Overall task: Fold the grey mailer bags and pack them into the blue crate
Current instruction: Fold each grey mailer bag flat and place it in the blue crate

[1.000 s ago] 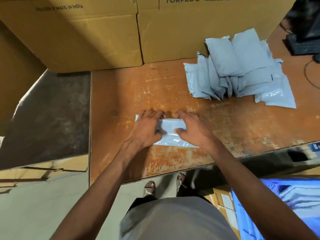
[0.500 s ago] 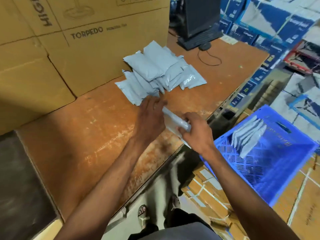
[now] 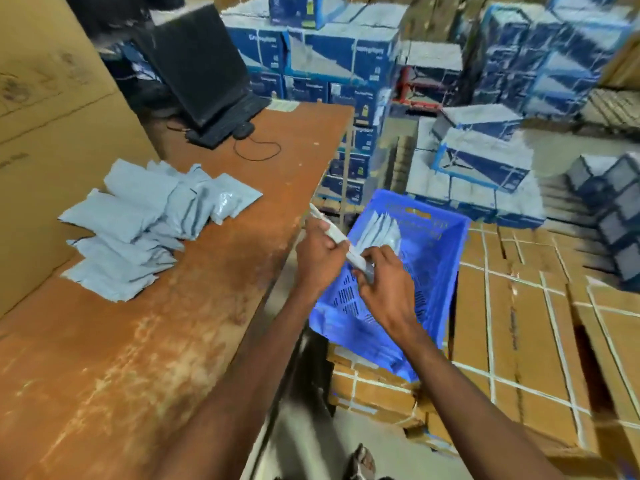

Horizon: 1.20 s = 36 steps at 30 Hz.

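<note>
Holding: both hands carry one folded mailer bag (image 3: 341,242) edge-on in the air, past the table's right edge and over the near-left corner of the blue crate (image 3: 446,271).
Left hand (image 3: 320,256): fingers curl round the upper half of the bag, thumb side toward the crate.
Right hand (image 3: 382,284): fingers curl round the lower end, knuckles up, already over the crate's open top.
Long axis: the bag runs from upper left, near the table edge, down to the right toward the crate floor; the lower end leads.
Nearer hand: the right, by my reading; it is the one placed to steer the bag in.
Where it goes: the free space lies ahead and to the right of the fingers, this side of the bags already packed.
Crate contents: a few grey bags (image 3: 379,230) stand on edge, leaning against the far-left wall; the rest of the floor shows bare blue mesh.
Crate footing: it sits tilted on strapped cardboard cartons (image 3: 519,323) beside the table.
Table (image 3: 138,341): a loose pile of grey bags (image 3: 145,223) waits on it, well apart from the hands, against a big cardboard box (image 3: 52,133).
Progress: early, I judge; more bags on the table than in the crate.
</note>
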Motion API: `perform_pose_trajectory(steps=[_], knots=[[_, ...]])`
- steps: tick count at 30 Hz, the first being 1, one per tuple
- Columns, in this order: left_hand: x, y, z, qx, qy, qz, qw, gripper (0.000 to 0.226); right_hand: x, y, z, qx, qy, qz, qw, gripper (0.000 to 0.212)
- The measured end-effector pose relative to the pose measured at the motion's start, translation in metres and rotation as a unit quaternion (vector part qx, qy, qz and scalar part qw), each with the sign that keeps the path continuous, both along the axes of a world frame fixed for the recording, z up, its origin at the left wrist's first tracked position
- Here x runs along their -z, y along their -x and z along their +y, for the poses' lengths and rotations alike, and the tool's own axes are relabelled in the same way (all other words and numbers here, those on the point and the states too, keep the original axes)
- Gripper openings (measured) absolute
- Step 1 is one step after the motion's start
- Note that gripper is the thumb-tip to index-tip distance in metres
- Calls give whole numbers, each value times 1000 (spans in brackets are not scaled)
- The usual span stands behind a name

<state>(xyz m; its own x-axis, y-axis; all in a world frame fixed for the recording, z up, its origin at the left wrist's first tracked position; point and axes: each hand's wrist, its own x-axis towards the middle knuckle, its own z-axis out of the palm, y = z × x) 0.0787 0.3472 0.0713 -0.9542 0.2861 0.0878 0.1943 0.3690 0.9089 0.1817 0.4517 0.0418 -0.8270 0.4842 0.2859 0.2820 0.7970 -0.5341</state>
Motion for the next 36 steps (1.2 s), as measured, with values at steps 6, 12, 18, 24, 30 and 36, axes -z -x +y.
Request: perform_pose_trajectory(steps=[6, 12, 18, 24, 30, 36], knots=[[25, -17, 84, 47, -5, 9, 999, 36, 26, -29, 59, 39, 59, -2, 997, 31], [53, -20, 129, 108, 35, 5, 993, 34, 55, -39, 93, 83, 85, -8, 993, 32], [82, 5, 161, 159, 59, -5, 986, 32, 85, -21, 112, 127, 102, -37, 986, 30], [119, 59, 198, 216, 76, -39, 973, 34, 115, 20, 133, 152, 154, -52, 975, 34], [171, 121, 240, 286, 119, -44, 950, 34, 150, 75, 152, 195, 190, -84, 959, 34], [206, 167, 276, 364, 169, -39, 915, 33, 187, 121, 166, 247, 236, -87, 936, 34]])
